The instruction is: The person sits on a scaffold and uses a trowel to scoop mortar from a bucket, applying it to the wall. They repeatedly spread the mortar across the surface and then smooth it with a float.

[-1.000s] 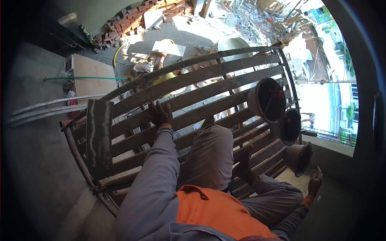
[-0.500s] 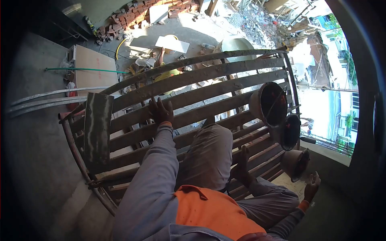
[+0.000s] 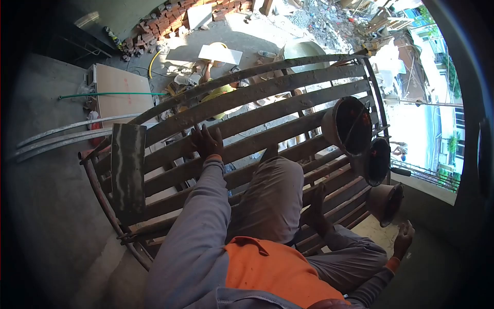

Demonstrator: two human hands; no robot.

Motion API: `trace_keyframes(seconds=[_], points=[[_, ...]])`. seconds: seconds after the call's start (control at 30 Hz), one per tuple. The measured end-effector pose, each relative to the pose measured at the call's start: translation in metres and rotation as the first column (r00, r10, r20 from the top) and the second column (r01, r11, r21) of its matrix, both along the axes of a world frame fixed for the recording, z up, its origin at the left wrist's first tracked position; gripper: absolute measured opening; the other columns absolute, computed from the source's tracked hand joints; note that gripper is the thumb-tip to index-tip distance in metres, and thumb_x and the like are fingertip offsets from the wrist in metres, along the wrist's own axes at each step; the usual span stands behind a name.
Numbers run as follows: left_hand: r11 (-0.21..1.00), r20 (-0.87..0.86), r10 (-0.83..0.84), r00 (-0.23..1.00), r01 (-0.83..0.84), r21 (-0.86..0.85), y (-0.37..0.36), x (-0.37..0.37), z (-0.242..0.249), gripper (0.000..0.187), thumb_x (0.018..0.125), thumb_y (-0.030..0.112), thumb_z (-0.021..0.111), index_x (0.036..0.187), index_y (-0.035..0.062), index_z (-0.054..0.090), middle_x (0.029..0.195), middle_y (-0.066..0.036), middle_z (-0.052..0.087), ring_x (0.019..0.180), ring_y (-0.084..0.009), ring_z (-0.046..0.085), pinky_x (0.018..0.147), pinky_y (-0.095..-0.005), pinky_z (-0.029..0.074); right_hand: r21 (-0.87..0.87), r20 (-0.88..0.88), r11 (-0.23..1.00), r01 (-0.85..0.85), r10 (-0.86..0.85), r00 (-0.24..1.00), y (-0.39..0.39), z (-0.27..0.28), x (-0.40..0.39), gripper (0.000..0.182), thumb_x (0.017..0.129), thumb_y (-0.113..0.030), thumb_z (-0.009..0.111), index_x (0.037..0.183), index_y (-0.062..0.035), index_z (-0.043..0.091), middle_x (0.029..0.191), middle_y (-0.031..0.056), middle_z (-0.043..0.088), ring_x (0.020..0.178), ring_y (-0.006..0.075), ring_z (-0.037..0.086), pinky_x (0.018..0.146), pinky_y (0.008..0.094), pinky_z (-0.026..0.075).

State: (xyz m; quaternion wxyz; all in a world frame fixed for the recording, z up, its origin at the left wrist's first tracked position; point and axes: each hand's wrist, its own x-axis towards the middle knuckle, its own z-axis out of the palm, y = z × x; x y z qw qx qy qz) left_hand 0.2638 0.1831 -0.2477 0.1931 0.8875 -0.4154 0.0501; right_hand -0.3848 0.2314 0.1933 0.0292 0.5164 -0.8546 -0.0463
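My left hand [image 3: 207, 142] lies with fingers spread on the slats of a bamboo platform [image 3: 242, 126]. Left of it, a dark, mortar-streaked board [image 3: 128, 172] rests across the slats. My right hand [image 3: 403, 241] is off the platform's right side, below the lowest bucket; its fingers are curled, and what they hold, if anything, is too small to make out. Three dark buckets stand along the right part: a large one [image 3: 337, 126], a middle one [image 3: 363, 166] partly behind it, and a lower one [image 3: 381, 203]. A dark tool handle [image 3: 400, 171] sticks out beside the middle bucket.
Below the platform, a person in a yellow top [image 3: 218, 93] is partly hidden by slats. Stacked bricks [image 3: 170, 23], a round tub [image 3: 303, 50], rubble [image 3: 329, 26] and a pale cabinet [image 3: 121, 95] surround the floor. Long pipes [image 3: 67, 135] reach in at left; a wall ledge [image 3: 427, 190] borders the right.
The view has shifted slightly, so the platform's right side and the buckets appear a little higher and further right. My left hand stays on the slats; my right hand remains beside the lower bucket.
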Motion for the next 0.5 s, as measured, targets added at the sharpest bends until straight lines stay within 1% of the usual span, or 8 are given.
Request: trace_keyframes(seconds=[0.03, 0.23, 0.5], points=[[1.000, 0.006, -0.002, 1.000, 0.002, -0.004, 0.000, 0.000, -0.001, 0.056, 0.088, 0.044, 0.059, 0.127, 0.0053, 0.050, 0.143, -0.020, 0.040, 0.133, -0.0406, 0.035, 0.109, -0.0584, 0.026, 0.005, -0.021, 1.000, 0.003, -0.003, 1.000, 0.000, 0.001, 0.005, 0.034, 0.096, -0.024, 0.057, 0.123, -0.0032, 0.059, 0.115, 0.0156, 0.060, 0.108, 0.0280, 0.059, 0.091, 0.0365, 0.046], [1.000, 0.009, 0.011, 1.000, -0.011, 0.003, 0.001, 0.000, -0.005, 0.055, 0.088, 0.045, 0.058, 0.128, 0.0068, 0.050, 0.143, -0.018, 0.039, 0.134, -0.0390, 0.035, 0.107, -0.0587, 0.027, -0.021, 0.003, 1.000, 0.007, -0.007, 1.000, 0.006, 0.000, -0.003, 0.033, 0.096, -0.022, 0.058, 0.122, -0.0034, 0.059, 0.113, 0.0156, 0.061, 0.105, 0.0283, 0.060, 0.090, 0.0367, 0.046], [0.998, 0.010, 0.052, 0.999, -0.052, 0.034, 0.001, 0.000, -0.004, 0.055, 0.088, 0.047, 0.057, 0.128, 0.0097, 0.051, 0.145, -0.015, 0.039, 0.135, -0.0346, 0.036, 0.106, -0.0585, 0.029, -0.051, -0.017, 0.998, -0.040, 0.039, 0.999, 0.004, -0.001, -0.007, 0.031, 0.095, -0.022, 0.059, 0.119, -0.0026, 0.062, 0.109, 0.0147, 0.061, 0.100, 0.0268, 0.061, 0.088, 0.0357, 0.047]])
